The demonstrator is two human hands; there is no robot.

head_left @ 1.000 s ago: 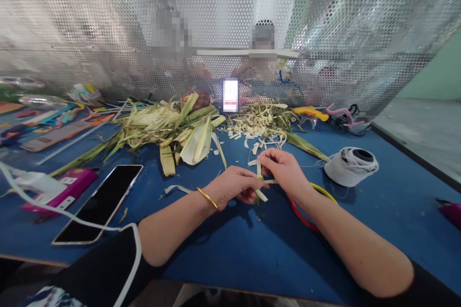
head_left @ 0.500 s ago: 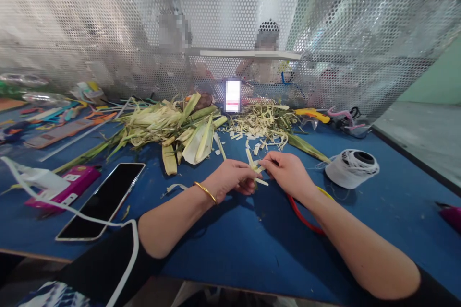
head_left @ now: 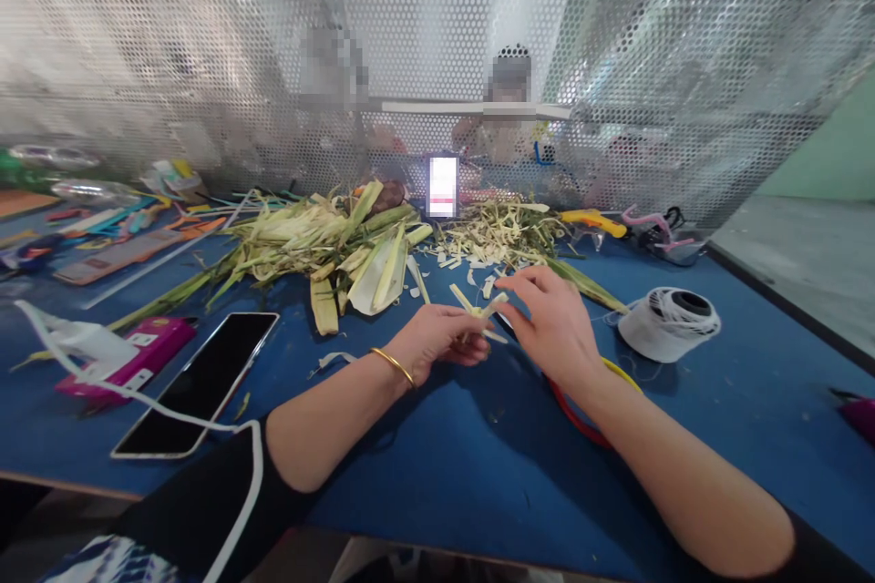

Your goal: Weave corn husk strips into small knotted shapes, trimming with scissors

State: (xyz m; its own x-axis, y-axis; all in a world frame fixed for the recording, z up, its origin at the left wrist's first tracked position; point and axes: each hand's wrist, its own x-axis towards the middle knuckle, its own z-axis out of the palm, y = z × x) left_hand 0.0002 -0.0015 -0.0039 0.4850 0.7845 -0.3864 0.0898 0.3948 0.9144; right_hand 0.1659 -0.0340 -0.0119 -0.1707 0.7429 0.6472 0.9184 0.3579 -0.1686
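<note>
"What's lying left of the spool (head_left: 668,325)?"

"Farthest off, the phone (head_left: 205,373); closer, the left hand (head_left: 444,337) is pinching the crossed strips (head_left: 496,302). The counter (head_left: 444,474) is stretching below to its near edge."

"And nearer the spool?"

"The right hand (head_left: 555,323) is hovering at the strips, thumb and forefinger parting wider than before; contact, I can't tell."

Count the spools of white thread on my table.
1. The white thread spool stands on the blue table, right of the right hand, close to the tip of a long green leaf. Any behind the piled plant strips would be hidden.
</note>
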